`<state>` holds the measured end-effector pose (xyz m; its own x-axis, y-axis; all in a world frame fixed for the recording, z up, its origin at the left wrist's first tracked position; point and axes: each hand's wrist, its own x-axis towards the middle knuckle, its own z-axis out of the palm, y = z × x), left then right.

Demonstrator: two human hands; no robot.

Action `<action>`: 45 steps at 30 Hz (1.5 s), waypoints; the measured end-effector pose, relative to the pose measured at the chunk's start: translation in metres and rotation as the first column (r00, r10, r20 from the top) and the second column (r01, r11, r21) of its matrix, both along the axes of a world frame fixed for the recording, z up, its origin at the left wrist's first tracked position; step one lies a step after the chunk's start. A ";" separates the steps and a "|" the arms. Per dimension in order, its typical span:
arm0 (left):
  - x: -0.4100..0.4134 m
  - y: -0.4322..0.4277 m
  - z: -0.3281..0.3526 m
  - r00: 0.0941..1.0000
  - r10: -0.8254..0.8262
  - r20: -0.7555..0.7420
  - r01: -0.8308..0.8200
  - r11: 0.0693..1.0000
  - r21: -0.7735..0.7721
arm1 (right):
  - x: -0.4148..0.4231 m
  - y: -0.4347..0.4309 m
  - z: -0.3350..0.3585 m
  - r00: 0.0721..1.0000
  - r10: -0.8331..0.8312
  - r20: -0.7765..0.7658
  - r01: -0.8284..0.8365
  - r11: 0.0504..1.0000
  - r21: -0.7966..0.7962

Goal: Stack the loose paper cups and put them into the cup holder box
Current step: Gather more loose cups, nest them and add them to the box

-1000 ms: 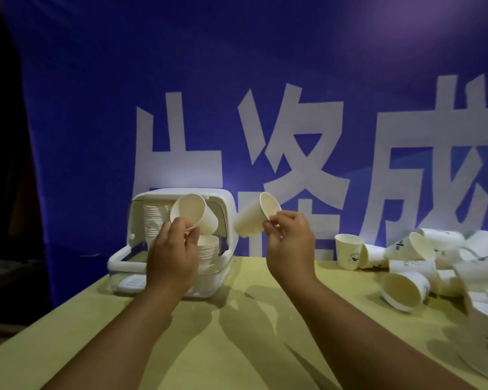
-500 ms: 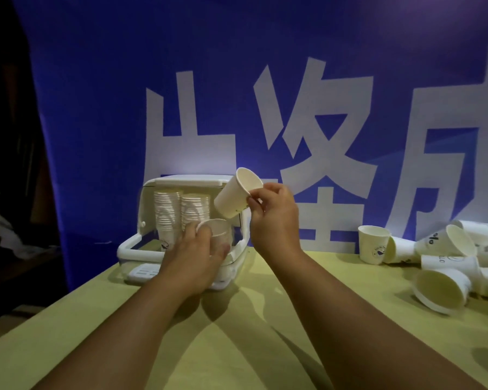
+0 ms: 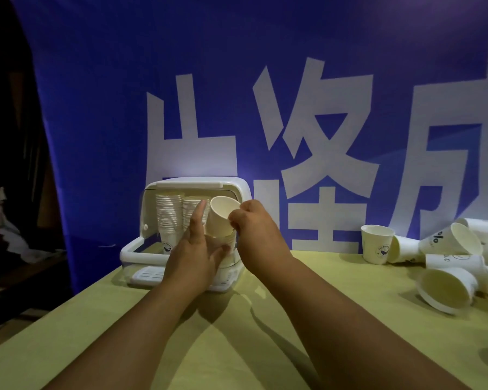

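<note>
The white cup holder box (image 3: 137, 253) stands open at the table's back left, with two tall cup stacks (image 3: 168, 218) inside. At its front right sits a short stack (image 3: 228, 241). My right hand (image 3: 255, 230) pinches the rim of a tilted paper cup (image 3: 219, 218), whose base meets the top of that short stack. My left hand (image 3: 192, 250) rests against the short stack's left side with straight fingers, index raised and thumb beneath. Loose cups (image 3: 448, 247) lie heaped at the right.
One cup (image 3: 376, 243) stands upright by the heap, and another (image 3: 445, 288) lies on its side nearer me. The yellow-green table (image 3: 237, 347) ends at a left edge beside a dark area. A blue banner (image 3: 265, 94) hangs right behind the box.
My left hand set its cup on the short stack and let go, fingers now straight. My right hand brought its cup down and left onto that stack.
</note>
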<state>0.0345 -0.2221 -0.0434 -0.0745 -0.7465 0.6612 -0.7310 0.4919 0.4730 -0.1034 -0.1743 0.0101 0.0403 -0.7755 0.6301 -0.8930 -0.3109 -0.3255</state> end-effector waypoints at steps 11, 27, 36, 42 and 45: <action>-0.001 -0.003 -0.002 0.998 0.043 0.047 -0.048 0.991 0.126 | 0.001 -0.007 -0.032 0.985 0.114 0.125 -0.133 0.979 0.155; -0.057 0.071 0.003 0.967 -0.091 0.239 0.070 0.993 0.093 | -0.084 0.082 -0.045 0.904 -0.337 0.264 0.310 0.941 0.137; -0.160 0.156 0.004 0.876 -0.375 0.302 0.273 0.903 0.331 | -0.185 0.210 -0.046 0.772 -0.632 -0.065 0.620 0.772 -0.136; -0.216 0.176 -0.011 0.769 -0.568 0.294 0.383 0.778 0.499 | -0.231 0.251 -0.073 0.624 -0.781 -0.038 0.767 0.621 -0.163; -0.241 0.173 -0.022 0.783 -0.544 0.303 0.356 0.790 0.499 | -0.241 0.249 -0.089 0.599 -0.796 0.083 0.800 0.590 -0.110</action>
<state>-0.2067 -0.0494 -0.0653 -0.6616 -0.7363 0.1419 -0.6387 0.6525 0.4077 -0.3443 0.0749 -0.0787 -0.5714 -0.4064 0.7130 -0.7964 0.4845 -0.3620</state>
